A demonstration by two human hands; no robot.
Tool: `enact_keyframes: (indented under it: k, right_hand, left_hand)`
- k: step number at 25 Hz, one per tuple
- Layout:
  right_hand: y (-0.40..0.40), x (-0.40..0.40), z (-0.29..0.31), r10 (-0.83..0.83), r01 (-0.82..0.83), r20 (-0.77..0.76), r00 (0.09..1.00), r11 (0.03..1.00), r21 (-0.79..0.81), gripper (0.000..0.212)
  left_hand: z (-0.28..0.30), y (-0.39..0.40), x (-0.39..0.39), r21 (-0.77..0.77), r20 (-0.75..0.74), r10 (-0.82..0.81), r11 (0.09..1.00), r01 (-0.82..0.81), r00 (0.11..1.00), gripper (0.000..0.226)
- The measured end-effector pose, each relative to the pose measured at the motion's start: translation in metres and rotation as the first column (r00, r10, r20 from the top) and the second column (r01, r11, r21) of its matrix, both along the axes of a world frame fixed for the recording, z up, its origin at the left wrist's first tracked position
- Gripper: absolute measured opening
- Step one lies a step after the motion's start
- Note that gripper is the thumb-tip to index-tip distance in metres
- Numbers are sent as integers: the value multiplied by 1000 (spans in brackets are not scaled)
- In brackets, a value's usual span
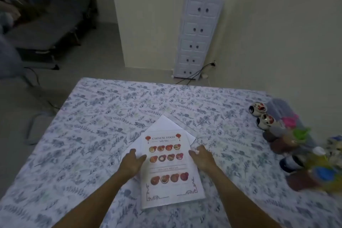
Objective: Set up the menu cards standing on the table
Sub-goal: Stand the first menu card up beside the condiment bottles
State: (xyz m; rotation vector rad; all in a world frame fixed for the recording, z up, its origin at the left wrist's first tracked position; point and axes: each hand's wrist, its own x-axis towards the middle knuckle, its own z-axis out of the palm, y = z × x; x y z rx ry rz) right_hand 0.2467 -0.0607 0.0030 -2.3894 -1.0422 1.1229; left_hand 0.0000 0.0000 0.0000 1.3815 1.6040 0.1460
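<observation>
Both forearms reach forward from the bottom edge over the table (92,116), which is covered in a blue-leaf patterned cloth. The left hand (132,163) lies palm down with fingers spread loosely, its thumb at the left edge of the menu (169,168). The right hand (201,157) is at the menu's right edge, fingers slightly curled and apart. Neither hand has closed on anything; whether they touch the sheet or hover just above it is hard to tell in the dim, soft picture.

The menu lies flat near the middle of the table, printed side up, titled "Chinese Food Menu", with rows of round dish photos. Under it, turned at an angle, are more white sheets (166,122), their corners poking out beyond its top and sides.

At the right edge of the table stands a cluster of small containers. Two patterned cups (258,109) lie on their sides, mouths towards the camera. Nearer are jars (283,142) with pink, green and blue lids; their contents look brownish, but blur hides what they are.
</observation>
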Motion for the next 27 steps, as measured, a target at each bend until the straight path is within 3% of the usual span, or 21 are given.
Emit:
enact_keyframes:
  k: [3, 6, 8, 14, 17, 20, 27]
  right_hand:
    - [9, -7, -23, -147, 142, -59, 987, 987, -78, 47]
    - [10, -9, -37, -281, 275, -189, 941, 960, -57, 35]
    - [9, -7, -41, -322, 324, -205, 924, 946, -24, 32]
    - [3, 5, -50, -320, 324, -246, 915, 946, -23, 29]
    - [-4, 16, -42, -298, 301, -294, 908, 953, -36, 24]
    - [-13, 30, -22, -238, 235, -374, 896, 970, -54, 8]
    - [-47, 87, 13, -118, 81, -536, 836, 993, -91, 9]
  left_hand:
    - [-25, 6, -2, -108, 74, 75, 992, -67, 994, 55]
    - [-37, 8, -3, -230, 182, 144, 968, -100, 973, 17]
    - [-46, 13, -6, -253, 227, 175, 961, -116, 958, 9]
    - [-45, 8, -8, -265, 273, 259, 946, -187, 926, 11]
    - [-36, -3, -8, -306, 327, 285, 934, -185, 901, 23]
    - [-17, -22, -8, -347, 436, 288, 928, -136, 852, 22]
    - [8, -76, 27, -399, 570, 324, 913, -91, 755, 22]
